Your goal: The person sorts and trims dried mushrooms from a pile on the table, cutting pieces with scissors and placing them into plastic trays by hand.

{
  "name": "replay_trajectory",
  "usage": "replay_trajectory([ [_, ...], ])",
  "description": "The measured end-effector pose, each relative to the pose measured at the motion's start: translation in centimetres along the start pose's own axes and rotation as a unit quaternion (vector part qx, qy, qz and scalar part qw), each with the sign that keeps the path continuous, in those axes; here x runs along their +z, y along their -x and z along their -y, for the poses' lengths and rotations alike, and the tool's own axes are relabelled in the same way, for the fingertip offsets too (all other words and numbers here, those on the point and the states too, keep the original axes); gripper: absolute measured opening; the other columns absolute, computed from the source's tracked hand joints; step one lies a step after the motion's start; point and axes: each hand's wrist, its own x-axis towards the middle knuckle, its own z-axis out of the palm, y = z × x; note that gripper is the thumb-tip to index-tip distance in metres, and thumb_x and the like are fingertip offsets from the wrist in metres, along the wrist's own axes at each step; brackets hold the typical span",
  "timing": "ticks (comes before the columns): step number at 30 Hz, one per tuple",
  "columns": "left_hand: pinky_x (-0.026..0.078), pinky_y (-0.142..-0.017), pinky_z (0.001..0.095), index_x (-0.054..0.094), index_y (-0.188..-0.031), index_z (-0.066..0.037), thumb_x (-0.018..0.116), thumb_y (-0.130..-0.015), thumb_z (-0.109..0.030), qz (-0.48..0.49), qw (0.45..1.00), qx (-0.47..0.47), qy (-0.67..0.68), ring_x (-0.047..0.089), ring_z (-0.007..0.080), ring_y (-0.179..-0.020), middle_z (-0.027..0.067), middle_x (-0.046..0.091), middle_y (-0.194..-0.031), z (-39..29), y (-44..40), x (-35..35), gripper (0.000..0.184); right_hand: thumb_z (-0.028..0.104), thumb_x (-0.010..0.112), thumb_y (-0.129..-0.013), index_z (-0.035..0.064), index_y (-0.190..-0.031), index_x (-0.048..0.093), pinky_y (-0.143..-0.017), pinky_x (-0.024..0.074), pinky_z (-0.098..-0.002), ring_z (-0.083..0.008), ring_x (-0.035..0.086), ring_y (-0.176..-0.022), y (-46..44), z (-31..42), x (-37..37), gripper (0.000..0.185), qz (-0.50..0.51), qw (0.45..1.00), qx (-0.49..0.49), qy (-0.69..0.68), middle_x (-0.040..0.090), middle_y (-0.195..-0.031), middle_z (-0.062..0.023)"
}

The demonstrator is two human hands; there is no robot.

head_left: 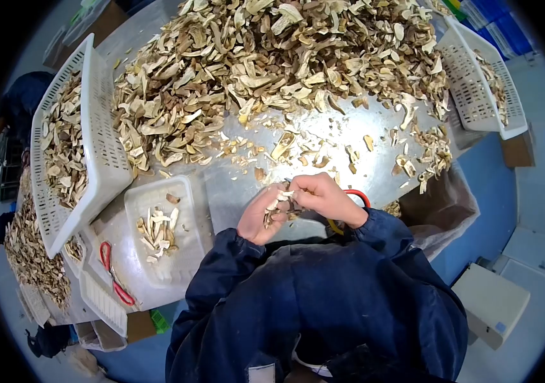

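My left hand (pixel 263 216) is cupped at the table's front edge, its fingers curled around several dried mushroom slices (pixel 275 207). My right hand (pixel 325 194) meets it from the right, thumb and fingers pinched on a pale slice above the left palm. Loose slices and crumbs (pixel 310 153) lie on the metal table (pixel 342 121) just beyond both hands. A red loop (pixel 357 195), with a yellow part below it, shows partly behind my right wrist; what it belongs to is hidden.
A big heap of dried mushroom slices (pixel 272 57) covers the far table. White baskets of slices stand left (pixel 103 137) and right (pixel 470 83). A shallow white tray (pixel 189 217) holds some slices, beside red-handled scissors (pixel 114 274). A lined bin (pixel 454 210) sits right.
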Motion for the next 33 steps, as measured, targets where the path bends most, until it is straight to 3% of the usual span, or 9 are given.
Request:
replay_trajectory([
  [5,0.047,-0.066,0.0232,0.051,-0.101,-0.005,0.048,-0.095,-0.018,0.149,0.975,-0.04,0.16,0.051,0.0127,-0.083,0.0057,0.053,-0.097,-0.1,-0.9,-2.2,0.015,0.019,0.056,-0.087,-0.002,-0.078,0.056,-0.053,0.0388,-0.0267,-0.0099,0.046,-0.056,-1.3,0.1,-1.5,0.023,-0.098,0.987,0.069,0.109,0.052,-0.061,-0.007],
  [9,0.039,-0.101,0.0458,0.053,-0.102,-0.004,0.044,-0.095,-0.019,0.043,0.99,0.024,0.134,0.053,0.0241,-0.11,0.0097,0.056,-0.115,0.0,-0.4,-0.6,0.018,0.018,0.053,-0.087,0.0008,-0.099,0.056,-0.062,0.0455,-0.0321,-0.0209,0.057,-0.065,-1.6,2.5,-0.6,0.021,-0.126,0.986,-0.019,0.106,0.06,-0.074,-0.012],
  [12,0.041,-0.099,0.0459,0.053,-0.102,-0.004,0.043,-0.095,-0.02,-0.015,0.995,0.053,0.086,0.054,0.0242,-0.108,0.01,0.057,-0.113,-0.2,-0.6,0.0,0.02,0.02,0.053,-0.089,0.0011,-0.1,0.06,-0.074,0.0479,-0.0343,-0.0277,0.062,-0.081,-2.5,4.3,0.2,0.023,-0.028,0.976,-0.128,0.175,0.063,-0.084,-0.0148],
  [14,0.044,-0.095,0.0436,0.053,-0.1,-0.004,0.045,-0.094,-0.018,-0.011,0.984,0.049,0.171,0.055,0.0252,-0.104,0.0107,0.057,-0.11,-0.2,-0.4,0.0,0.017,0.022,0.055,-0.089,0.0004,-0.097,0.064,-0.072,0.048,-0.0343,-0.029,0.062,-0.079,-4.4,1.2,-1.5,0.024,-0.172,0.959,-0.13,0.183,0.064,-0.087,-0.0164],
  [18,0.051,-0.081,0.0349,0.055,-0.097,-0.006,0.05,-0.092,-0.014,0.044,0.978,0.021,0.204,0.055,0.0206,-0.092,0.008,0.055,-0.098,-0.6,0.0,-0.5,0.01,0.022,0.053,-0.086,-0.0014,-0.078,0.061,-0.065,0.0487,-0.0422,-0.0362,0.061,-0.07,-8.7,-2.3,-7.9,0.026,-0.341,0.869,0.0,0.359,0.063,-0.076,-0.0198],
  [23,0.051,-0.074,0.0316,0.053,-0.098,-0.006,0.054,-0.091,-0.014,0.123,0.978,0.028,0.164,0.054,0.0182,-0.085,0.0072,0.054,-0.093,-1.1,0.6,-1.6,0.011,0.026,0.059,-0.082,0.0027,-0.082,0.057,-0.062,0.0478,-0.044,-0.0378,0.06,-0.069,-10.5,-4.0,-8.7,0.023,-0.323,0.794,0.07,0.51,0.062,-0.077,-0.0184],
  [27,0.05,-0.072,0.0301,0.054,-0.099,-0.006,0.059,-0.086,-0.013,0.045,0.983,0.137,0.113,0.054,0.0159,-0.084,0.008,0.055,-0.091,-4.2,6.8,-3.0,0.016,0.024,0.062,-0.079,0.0018,-0.083,0.055,-0.062,0.048,-0.0362,-0.0315,0.062,-0.07,-9.2,-3.4,-8.9,0.024,-0.279,0.862,0.053,0.419,0.061,-0.077,-0.0177],
  [31,0.047,-0.077,0.0302,0.058,-0.099,0.0,0.053,-0.088,-0.014,-0.258,0.808,0.389,-0.359,0.056,0.0158,-0.081,0.0067,0.057,-0.094,-7.5,14.2,-3.8,0.019,0.015,0.064,-0.076,-0.0003,-0.094,0.057,-0.064,0.0455,-0.0269,-0.0148,0.056,-0.069,-6.2,-0.3,-7.5,0.025,-0.241,0.955,0.03,0.171,0.06,-0.077,-0.0088],
  [33,0.041,-0.091,0.0345,0.057,-0.106,0.002,0.059,-0.083,-0.011,-0.392,0.553,0.387,-0.625,0.054,0.0238,-0.101,0.0124,0.057,-0.109,-8.0,15.8,-4.2,0.026,0.013,0.063,-0.076,0.0,-0.096,0.058,-0.064,0.0455,-0.0265,-0.0132,0.055,-0.069,-5.0,1.2,-6.5,0.024,-0.201,0.969,0.004,0.142,0.06,-0.077,-0.0065],
])
